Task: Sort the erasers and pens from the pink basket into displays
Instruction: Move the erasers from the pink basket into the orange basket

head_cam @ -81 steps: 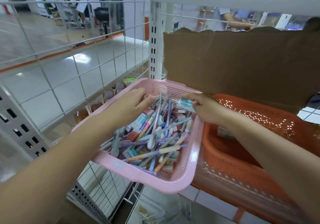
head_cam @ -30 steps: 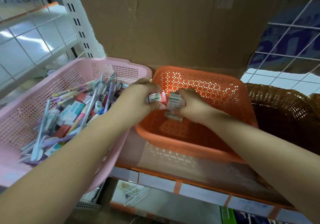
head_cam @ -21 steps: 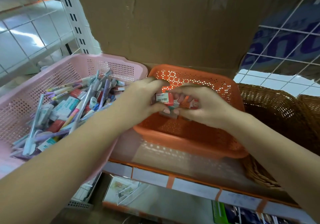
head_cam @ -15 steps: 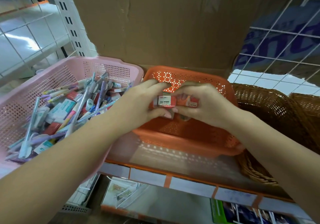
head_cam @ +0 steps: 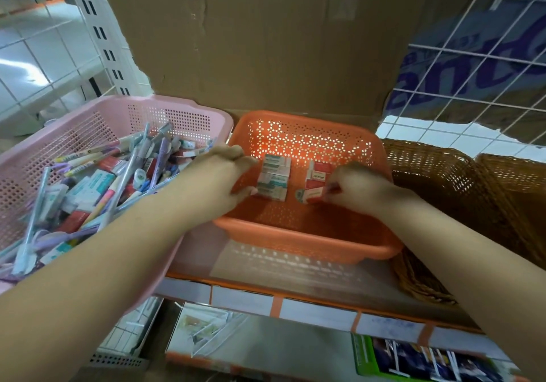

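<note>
Cardboard [head_cam: 266,41] backs the shelf. In the orange basket [head_cam: 295,248], the right hand [head_cam: 354,189] pinches a red eraser [head_cam: 312,195] in its grip; the left hand [head_cam: 218,180], loosely spread, touches the teal erasers [head_cam: 273,177]. They are probably light, stiff blocks, best pinched across the sleeve.

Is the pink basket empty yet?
No, not empty: the pink basket holds a jumbled heap of pens and erasers.

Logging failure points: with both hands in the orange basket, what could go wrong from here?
The right hand pinches a red eraser at the front of the red row; pressing it in could skew that row. The pink basket seems to jut past the shelf front, unheld; the left forearm crossing it might nudge it off.
</note>
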